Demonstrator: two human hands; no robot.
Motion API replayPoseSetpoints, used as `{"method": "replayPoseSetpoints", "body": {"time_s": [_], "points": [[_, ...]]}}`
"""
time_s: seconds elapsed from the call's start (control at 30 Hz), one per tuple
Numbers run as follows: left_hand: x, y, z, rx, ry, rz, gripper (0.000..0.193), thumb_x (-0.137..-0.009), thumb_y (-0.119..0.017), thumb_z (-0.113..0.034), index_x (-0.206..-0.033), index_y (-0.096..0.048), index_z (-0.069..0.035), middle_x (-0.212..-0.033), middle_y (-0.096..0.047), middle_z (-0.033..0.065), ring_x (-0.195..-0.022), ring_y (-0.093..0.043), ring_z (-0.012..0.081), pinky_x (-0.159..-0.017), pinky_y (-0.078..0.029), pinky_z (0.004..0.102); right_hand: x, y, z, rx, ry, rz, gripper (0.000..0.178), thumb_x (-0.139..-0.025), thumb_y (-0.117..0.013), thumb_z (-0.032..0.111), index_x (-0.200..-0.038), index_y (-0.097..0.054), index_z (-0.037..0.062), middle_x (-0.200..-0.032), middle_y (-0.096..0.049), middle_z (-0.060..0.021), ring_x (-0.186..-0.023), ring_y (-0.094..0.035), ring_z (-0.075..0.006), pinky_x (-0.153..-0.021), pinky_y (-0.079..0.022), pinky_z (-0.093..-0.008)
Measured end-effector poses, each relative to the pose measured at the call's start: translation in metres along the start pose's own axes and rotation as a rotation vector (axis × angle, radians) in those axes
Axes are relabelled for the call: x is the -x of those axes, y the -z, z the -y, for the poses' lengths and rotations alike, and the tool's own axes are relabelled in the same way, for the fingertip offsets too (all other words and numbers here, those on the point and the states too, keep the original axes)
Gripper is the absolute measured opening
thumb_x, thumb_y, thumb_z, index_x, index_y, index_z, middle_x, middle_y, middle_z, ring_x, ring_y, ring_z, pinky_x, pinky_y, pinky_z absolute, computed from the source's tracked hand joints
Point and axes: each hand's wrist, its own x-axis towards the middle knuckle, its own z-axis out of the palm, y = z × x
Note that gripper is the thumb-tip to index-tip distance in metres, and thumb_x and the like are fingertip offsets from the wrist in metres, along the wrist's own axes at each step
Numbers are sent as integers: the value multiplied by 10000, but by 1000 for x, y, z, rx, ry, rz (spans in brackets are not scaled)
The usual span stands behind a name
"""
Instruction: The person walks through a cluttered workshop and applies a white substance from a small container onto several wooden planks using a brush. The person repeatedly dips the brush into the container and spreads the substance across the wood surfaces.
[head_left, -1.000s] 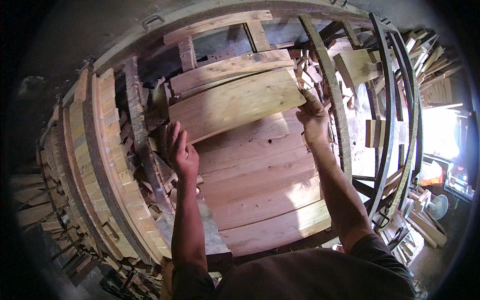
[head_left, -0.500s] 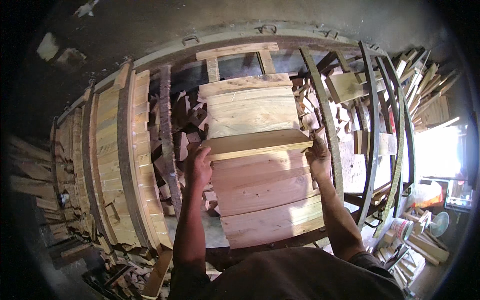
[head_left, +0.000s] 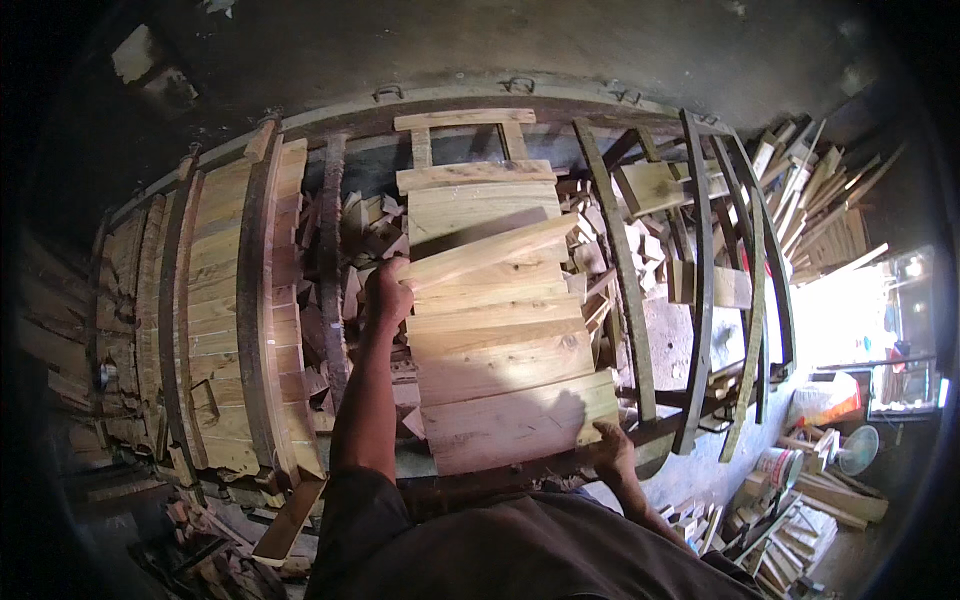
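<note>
My left hand (head_left: 388, 290) grips the left end of a wooden board (head_left: 495, 252). The board slants above the panel, its free right end pointing up and away. Under it lies a panel of pale wooden boards (head_left: 500, 360) laid side by side, with a narrow board (head_left: 475, 175) across its far end. My right hand (head_left: 612, 458) is by the near right corner of the panel, holding no board, its fingers loosely apart. Whether it touches the nearest board is hard to tell.
Dark frame bars (head_left: 335, 270) flank the panel, with wood offcuts (head_left: 375, 235) beneath. Another boarded panel (head_left: 220, 300) stands at the left. Scrap strips (head_left: 820, 190) are heaped at the far right; a bucket (head_left: 778, 468) and a fan (head_left: 858, 450) stand at the lower right.
My right hand has let go of the board's right end and moved down towards me. The board, still in my left hand, has tilted, its right end swinging away.
</note>
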Motion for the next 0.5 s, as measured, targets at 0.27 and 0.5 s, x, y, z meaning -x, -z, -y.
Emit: {"method": "replayPoseSetpoints", "body": {"time_s": [0.27,0.5], "points": [[14,2,-3,61,-72,-92,504,-746,-734,-3,-1236,-628,-51,-1202,-655,195,-1149,-613,349,-988,-474,394,98,6,20,113,98,-25,429,-712,-623,-27,-1132,-648,57,-1215,-622,-184,-1170,-560,-384,-1007,-452,-454],[75,39,-62,65,-32,-290,686,-792,-751,-69,-1411,-456,-43,-1409,-479,218,-1329,-434,386,-1096,-370,436,121,31,24,62,170,-97,454,-722,-627,-34,-1171,-616,27,-1185,-627,-204,-1133,-567,-408,-990,-447,-447]]}}
